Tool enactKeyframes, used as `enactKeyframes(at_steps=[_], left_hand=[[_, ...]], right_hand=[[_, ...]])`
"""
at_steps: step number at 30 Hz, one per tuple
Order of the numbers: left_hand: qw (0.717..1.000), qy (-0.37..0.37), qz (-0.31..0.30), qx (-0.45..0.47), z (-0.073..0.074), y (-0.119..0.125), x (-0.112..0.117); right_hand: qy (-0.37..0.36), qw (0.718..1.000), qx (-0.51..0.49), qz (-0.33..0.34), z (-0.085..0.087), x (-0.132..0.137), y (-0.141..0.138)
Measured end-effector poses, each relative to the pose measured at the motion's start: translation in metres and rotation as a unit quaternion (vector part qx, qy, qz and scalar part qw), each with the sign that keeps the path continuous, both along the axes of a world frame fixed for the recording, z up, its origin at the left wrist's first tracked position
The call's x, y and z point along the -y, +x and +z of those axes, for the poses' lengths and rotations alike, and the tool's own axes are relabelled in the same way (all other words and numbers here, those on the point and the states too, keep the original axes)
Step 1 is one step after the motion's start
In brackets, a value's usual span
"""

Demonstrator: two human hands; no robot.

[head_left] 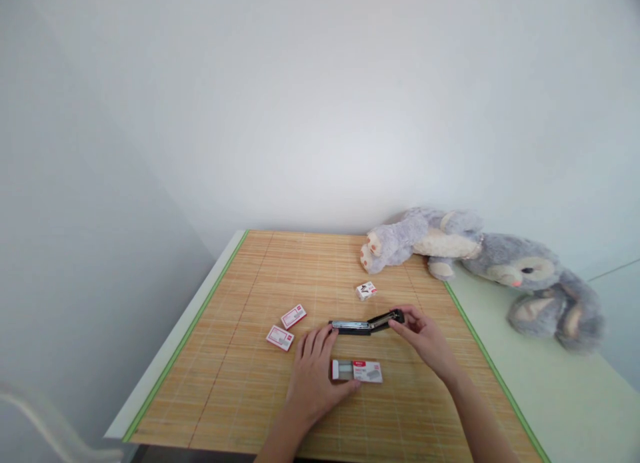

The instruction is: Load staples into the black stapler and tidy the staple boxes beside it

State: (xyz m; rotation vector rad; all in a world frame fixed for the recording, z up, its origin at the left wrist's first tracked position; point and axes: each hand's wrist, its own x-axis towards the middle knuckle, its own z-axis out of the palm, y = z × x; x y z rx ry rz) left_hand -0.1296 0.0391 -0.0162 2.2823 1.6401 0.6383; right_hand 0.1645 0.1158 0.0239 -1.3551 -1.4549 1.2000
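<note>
Stapler found unfolded on desk, both hands in contact

Head view: A black stapler (351, 327) lies on a bamboo mat (240, 396) covering part of the desk (530, 363), its two arms spread into a wide angle. The right hand (423, 333) pinches the stapler's right end between thumb and fingers. The left hand (314, 376) is loosely spread, not gripping; its fingertips touch the stapler's left end, and the thumb extends apart along the near edge of a windowed box (367, 371). Whether thumb and box touch cannot be determined.

Left of the stapler, two red-and-white boxes (287, 328) lie close together. Beyond it lies a small white box (366, 290) with dark and red print, too small to read. A grey plush rabbit (525, 263) lies on its side at the far right, along the wall (320, 116).
</note>
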Motion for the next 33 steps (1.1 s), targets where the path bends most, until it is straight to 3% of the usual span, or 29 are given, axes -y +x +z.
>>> enactKeyframes(at_steps=[3,6,9,13,16,19,22,26,29,33], left_hand=[[1.0,0.004,0.001,0.0,-0.002,0.0,0.0],[1.0,0.006,0.002,0.002,-0.004,-0.001,0.0],[1.0,-0.002,-0.003,0.005,-0.005,-0.001,0.0],[1.0,-0.02,0.001,0.013,-0.002,0.0,-0.001],[0.999,-0.028,-0.007,0.032,0.002,-0.002,0.002],[0.997,-0.042,-0.007,0.066,0.001,-0.012,0.008],[0.994,-0.072,0.004,0.083,-0.002,-0.024,0.015],[0.992,-0.1,-0.017,0.068,-0.004,-0.028,0.016],[0.992,-0.099,-0.027,0.066,-0.004,-0.018,0.015],[0.993,-0.086,-0.024,0.074,-0.009,-0.003,0.015]], right_hand=[[0.044,0.99,0.112,0.068,0.023,-0.012,-0.028],[0.086,0.957,0.245,0.13,0.037,-0.022,-0.066],[0.092,0.907,0.37,0.177,0.037,-0.03,-0.101],[0.089,0.895,0.39,0.197,0.029,-0.033,-0.127],[0.086,0.896,0.388,0.199,0.028,-0.027,-0.124],[0.071,0.92,0.345,0.172,0.024,-0.007,-0.099],[0.016,0.951,0.294,0.098,0.01,0.028,-0.059],[-0.058,0.948,0.291,0.11,-0.017,0.075,-0.025],[-0.067,0.954,0.27,0.114,-0.026,0.09,-0.032],[-0.045,0.957,0.265,0.105,-0.025,0.085,-0.06]])
